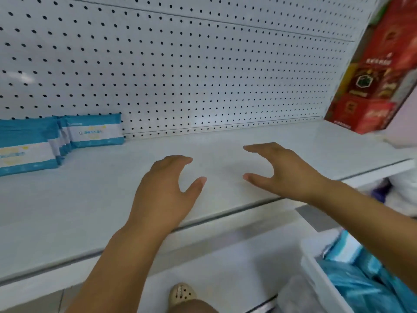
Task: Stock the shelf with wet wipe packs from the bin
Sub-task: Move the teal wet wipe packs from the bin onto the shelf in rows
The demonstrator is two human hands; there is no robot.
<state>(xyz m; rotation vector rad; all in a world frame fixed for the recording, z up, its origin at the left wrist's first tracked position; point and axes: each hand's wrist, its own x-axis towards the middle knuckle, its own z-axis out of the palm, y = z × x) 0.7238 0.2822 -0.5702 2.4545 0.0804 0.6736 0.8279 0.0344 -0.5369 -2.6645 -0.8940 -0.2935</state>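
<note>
Several blue-and-white wet wipe packs (56,136) stand in a row at the far left of the white shelf (112,199), leaning against the pegboard back. Over the middle of the shelf my left hand (164,190) and my right hand (284,170) hover side by side, fingers loosely curved, thumbs pointing inward, nothing in either. At the lower right, the white bin (320,276) holds more blue packs (361,281), partly hidden behind my right forearm.
Red boxes (372,86) stand at the right end of the shelf. The white pegboard (180,64) forms the back wall. A lower shelf and white bags (404,195) lie to the right. My foot in a beige shoe (181,294) is on the floor below.
</note>
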